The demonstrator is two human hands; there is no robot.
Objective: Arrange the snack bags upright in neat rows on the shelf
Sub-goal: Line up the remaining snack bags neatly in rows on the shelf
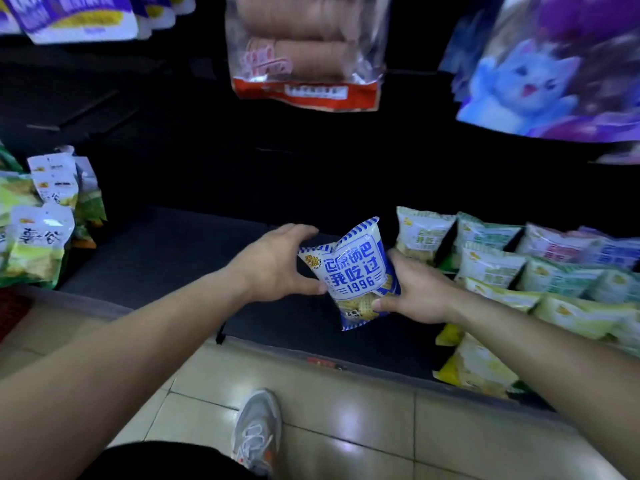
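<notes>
In the middle of the frame both hands hold a blue-and-white snack bag point(356, 271) in front of a dark shelf point(156, 258). The bag faces the camera, slightly tilted, its crimped top edge up and its lower edge toward the shelf's front lip; whether it touches the shelf cannot be told.

The left hand point(277, 261) grips the bag's left side, its fingers point(301, 232) curled over the upper corner and the thumb tucked at the lower left edge. The right hand point(419, 292) grips the right side, with the thumb pressed on the printed front near the bottom and the other fingers hidden behind the bag.

Right of the bag, pale green and white snack packs point(491, 268) stand in rows on the shelf, reaching to the right edge of the frame. At the left edge is a cluster of green-and-white bags point(38, 244). A clear biscuit bag point(304, 50) hangs at top centre and a purple bag with a blue cat point(540, 74) at upper right. Below lie pale floor tiles point(329, 410) and a grey shoe point(258, 431).
</notes>
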